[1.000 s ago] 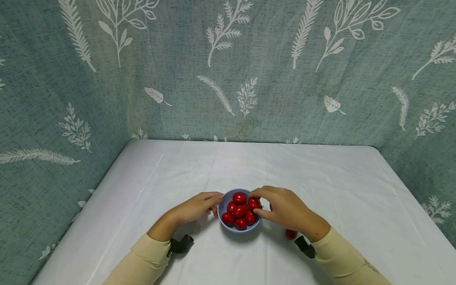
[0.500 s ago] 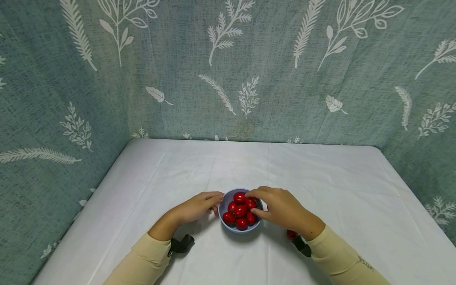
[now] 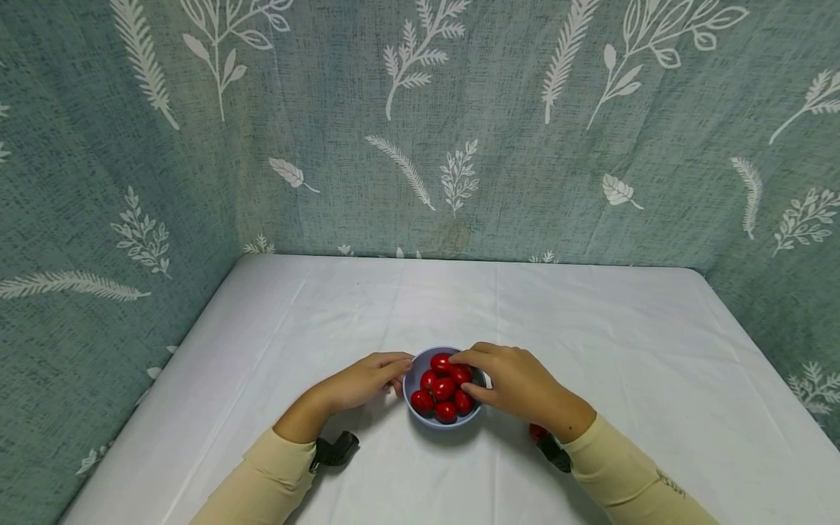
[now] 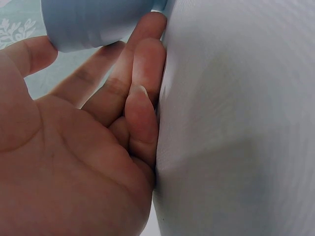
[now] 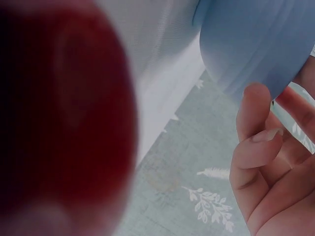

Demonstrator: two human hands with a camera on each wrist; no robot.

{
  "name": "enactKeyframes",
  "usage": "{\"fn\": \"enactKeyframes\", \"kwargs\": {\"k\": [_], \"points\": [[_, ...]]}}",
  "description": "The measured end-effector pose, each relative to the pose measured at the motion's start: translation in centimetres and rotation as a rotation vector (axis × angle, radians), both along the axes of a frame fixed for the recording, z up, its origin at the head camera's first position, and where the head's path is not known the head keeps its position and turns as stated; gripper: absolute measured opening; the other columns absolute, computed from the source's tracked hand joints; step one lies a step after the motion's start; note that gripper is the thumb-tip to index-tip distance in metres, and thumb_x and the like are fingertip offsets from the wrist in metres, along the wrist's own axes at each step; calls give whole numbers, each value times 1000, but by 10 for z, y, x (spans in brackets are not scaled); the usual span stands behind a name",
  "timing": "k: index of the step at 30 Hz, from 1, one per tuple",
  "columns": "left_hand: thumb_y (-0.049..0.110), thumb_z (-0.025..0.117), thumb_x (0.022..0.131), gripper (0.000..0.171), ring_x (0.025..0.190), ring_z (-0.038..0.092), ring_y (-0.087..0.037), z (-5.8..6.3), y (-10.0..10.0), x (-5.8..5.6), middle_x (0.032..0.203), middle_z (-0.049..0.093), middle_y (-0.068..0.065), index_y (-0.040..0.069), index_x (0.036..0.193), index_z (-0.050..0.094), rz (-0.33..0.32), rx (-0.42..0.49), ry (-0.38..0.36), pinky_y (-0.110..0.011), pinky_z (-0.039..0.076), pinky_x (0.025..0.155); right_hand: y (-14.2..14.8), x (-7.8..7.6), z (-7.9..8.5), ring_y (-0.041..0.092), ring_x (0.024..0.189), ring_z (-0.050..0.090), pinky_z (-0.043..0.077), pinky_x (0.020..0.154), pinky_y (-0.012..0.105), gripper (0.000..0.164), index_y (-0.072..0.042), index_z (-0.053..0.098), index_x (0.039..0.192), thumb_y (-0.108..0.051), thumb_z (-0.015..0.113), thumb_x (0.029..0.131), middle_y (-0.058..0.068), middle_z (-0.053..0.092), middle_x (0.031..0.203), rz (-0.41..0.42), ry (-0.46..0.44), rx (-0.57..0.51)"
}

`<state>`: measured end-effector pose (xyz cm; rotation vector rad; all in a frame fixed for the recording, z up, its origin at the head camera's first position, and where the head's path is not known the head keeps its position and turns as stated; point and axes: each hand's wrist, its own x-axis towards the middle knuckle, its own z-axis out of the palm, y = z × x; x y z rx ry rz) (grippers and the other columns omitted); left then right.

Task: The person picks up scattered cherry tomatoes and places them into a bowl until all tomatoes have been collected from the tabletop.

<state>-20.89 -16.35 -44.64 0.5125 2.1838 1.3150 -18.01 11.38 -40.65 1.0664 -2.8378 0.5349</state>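
A light blue bowl (image 3: 443,425) holds several red cherry tomatoes (image 3: 442,388). My left hand (image 3: 359,383) holds the bowl by its left side, with the thumb (image 4: 42,55) at the rim and other fingers lower along the wall, near the cloth. From the right, my right hand (image 3: 521,383) reaches over the rim. Its thumb and index finger pinch a cherry tomato (image 3: 462,374) at the bowl's right side, among the others. The remaining fingers (image 5: 256,105) of that hand stay curled outside the bowl wall. The pinched tomato is hidden in the right wrist view.
Another cherry tomato (image 3: 537,431) lies on the white cloth (image 3: 367,306) beside the right wrist, partly covered by the black wrist camera (image 3: 554,453). It looms large and blurred in the right wrist view. A green leaf-patterned curtain (image 3: 328,131) stands behind the table.
The right hand has shifted slightly left with its cherry tomato, from the right rim further into the bowl, down among the others. The left hand has stayed in place on the bowl.
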Motion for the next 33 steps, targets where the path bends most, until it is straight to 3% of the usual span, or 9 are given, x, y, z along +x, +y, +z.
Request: {"fn": "enactKeyframes", "kwargs": {"k": [4,10,20,33], "points": [[30,40,108,47,89,57,-15,0,1,0,91,63,-3,-1,141,52,-2,5,-2,-32,42,86,1,0,1,8,73,59,48,64,20,40,-20,69,125,-28,78,87,-1,70,113,-8,-8,2],[30,40,108,47,88,57,-15,-1,2,0,90,63,-2,-1,141,52,-3,4,5,-32,42,86,2,1,1,12,79,64,52,68,22,42,-20,68,128,-28,78,88,1,69,115,-10,-3,3],[31,41,108,47,89,56,-15,0,4,-1,90,63,-2,-1,141,52,5,-4,3,-32,41,86,12,6,2,-3,60,45,45,60,16,41,-20,68,127,-28,77,88,-3,67,115,2,33,-43],[29,40,108,47,88,56,-16,0,1,0,89,62,-2,-1,141,52,10,-9,9,-31,41,83,35,15,10,-7,55,42,43,55,14,41,-17,69,125,-23,80,85,0,67,113,-12,128,-79]]}}
